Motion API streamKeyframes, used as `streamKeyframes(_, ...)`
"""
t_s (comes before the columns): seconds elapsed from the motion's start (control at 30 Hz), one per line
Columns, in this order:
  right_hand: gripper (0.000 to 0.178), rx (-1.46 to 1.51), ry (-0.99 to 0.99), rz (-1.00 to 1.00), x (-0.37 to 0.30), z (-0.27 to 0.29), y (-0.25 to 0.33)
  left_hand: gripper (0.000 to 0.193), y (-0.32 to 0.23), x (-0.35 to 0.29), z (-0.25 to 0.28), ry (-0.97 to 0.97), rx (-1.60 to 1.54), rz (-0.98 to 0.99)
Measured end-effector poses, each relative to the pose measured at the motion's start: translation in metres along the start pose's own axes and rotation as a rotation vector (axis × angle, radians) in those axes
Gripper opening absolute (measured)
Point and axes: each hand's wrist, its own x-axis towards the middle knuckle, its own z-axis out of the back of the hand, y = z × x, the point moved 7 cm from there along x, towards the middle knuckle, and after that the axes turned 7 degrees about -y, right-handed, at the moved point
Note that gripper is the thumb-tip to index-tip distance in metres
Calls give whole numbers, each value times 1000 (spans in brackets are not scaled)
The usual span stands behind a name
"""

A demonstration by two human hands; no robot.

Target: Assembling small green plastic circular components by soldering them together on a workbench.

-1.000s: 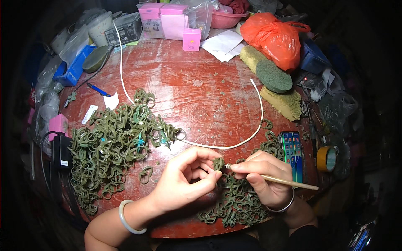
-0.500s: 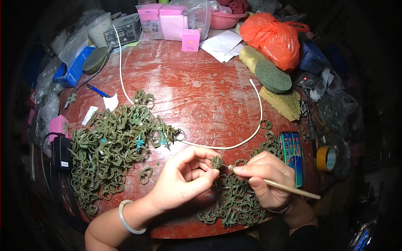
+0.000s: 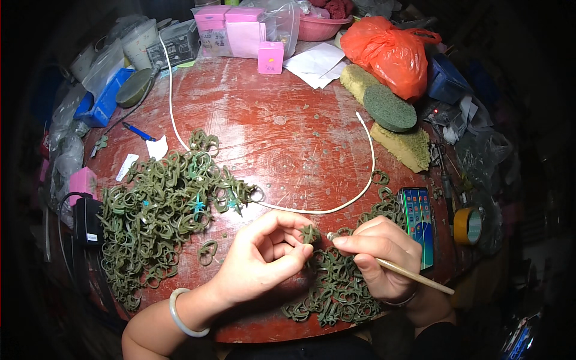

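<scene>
Our left hand [image 3: 264, 255] pinches a green piece [image 3: 309, 234]; our right hand [image 3: 387, 255] grips a wooden-handled tool [image 3: 420, 278] by the near-right pile [image 3: 342, 294].

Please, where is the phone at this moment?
In the head view, the phone lies on the right side of the red table, just right of the right hand and left of the yellow tape.
</scene>
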Motion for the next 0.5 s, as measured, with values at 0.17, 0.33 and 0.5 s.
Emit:
streamKeyframes(0.17,17,19,7,25,0,-2,0,35,-1,0,-1,13,16,-14)
streamKeyframes(0.33,17,-24,-4,45,-1,1,2,34,-1,0,0,1,-31,22)
streamKeyframes(0.5,17,71,3,-34,-1,-1,-4,32,-3,0,-1,3,-19,-9)
